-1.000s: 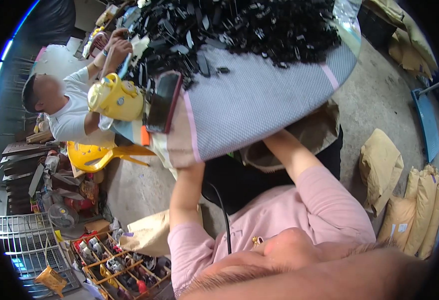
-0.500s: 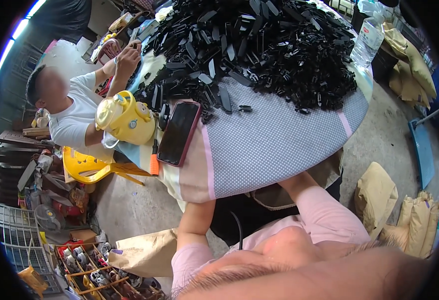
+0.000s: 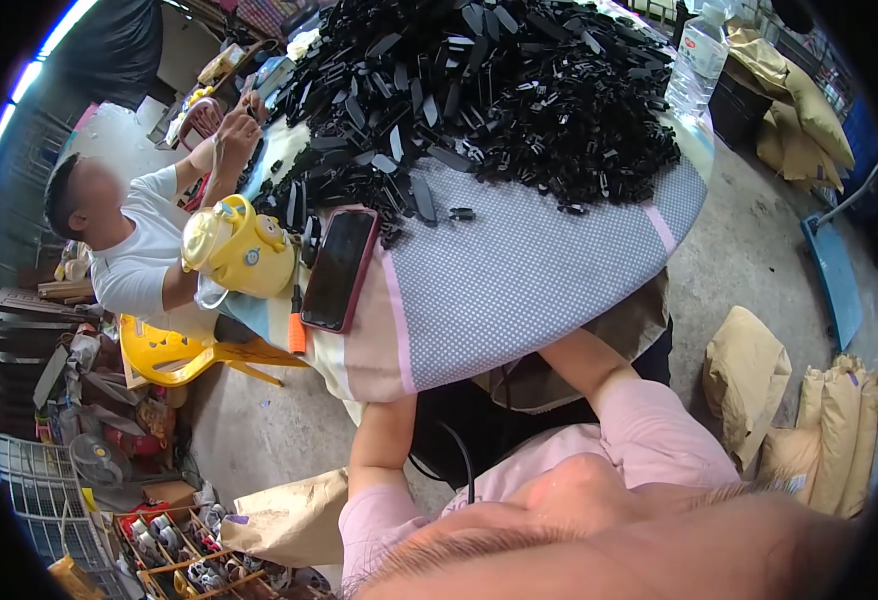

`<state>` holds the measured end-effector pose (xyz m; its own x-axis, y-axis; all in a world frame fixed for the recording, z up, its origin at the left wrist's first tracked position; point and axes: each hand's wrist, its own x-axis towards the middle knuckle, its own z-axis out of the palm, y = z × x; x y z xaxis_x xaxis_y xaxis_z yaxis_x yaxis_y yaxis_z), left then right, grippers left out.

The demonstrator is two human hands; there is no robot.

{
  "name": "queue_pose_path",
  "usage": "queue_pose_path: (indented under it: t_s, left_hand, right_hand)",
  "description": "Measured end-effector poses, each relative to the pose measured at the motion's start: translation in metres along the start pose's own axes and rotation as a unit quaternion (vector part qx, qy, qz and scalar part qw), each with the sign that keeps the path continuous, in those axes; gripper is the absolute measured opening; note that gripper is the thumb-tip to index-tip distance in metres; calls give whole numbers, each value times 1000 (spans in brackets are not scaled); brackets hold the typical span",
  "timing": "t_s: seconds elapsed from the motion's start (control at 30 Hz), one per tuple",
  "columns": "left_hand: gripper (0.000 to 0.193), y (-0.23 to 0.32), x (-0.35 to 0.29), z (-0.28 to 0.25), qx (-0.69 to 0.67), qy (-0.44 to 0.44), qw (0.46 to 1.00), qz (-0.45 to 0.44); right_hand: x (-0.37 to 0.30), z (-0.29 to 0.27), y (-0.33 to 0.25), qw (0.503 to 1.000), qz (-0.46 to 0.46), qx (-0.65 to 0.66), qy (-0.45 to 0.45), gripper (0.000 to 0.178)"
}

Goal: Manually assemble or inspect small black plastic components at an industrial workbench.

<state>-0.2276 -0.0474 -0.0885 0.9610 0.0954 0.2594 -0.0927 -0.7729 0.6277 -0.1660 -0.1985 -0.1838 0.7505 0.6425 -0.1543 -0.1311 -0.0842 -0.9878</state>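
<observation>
Both my forearms reach in under the near edge of the cloth-covered table [image 3: 519, 290]. The left forearm [image 3: 384, 435] goes beneath the brown and pink stripes, the right forearm [image 3: 589, 365] beneath the grey dotted part. My hands are hidden below the tabletop, so whatever they touch or hold does not show. On the table lies a large heap of small black plastic parts [image 3: 519, 110], flat strips mixed with clip-like pieces. One loose black piece [image 3: 462, 214] sits apart on the cloth. A phone [image 3: 339, 270] in a red case lies left of centre, beside an orange-handled tool [image 3: 297, 325].
A yellow lidded cup [image 3: 244, 250] stands at the table's left edge. Behind it a co-worker in a white shirt [image 3: 149, 255] sits on a yellow chair [image 3: 164, 350], hands raised. A clear bottle [image 3: 697, 65] stands far right. Paper sacks [image 3: 749, 380] and a blue trolley [image 3: 832, 280] occupy the right floor.
The view has shifted, so the table and its things appear a little further left. My forearms stay under the table edge; the co-worker's hands remain raised.
</observation>
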Motion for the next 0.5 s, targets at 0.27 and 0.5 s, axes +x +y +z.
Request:
queue_pose_path:
  t_s: [0.27, 0.5]
  left_hand:
    - [45, -6, 10, 14, -34, -44, 998, 16]
    - [45, -15, 32, 13, -46, -83, 995, 31]
  right_hand:
    - [2, -8, -8, 998, 7, -60, -3, 49]
    - [-3, -11, -16, 995, 3, -102, -11, 49]
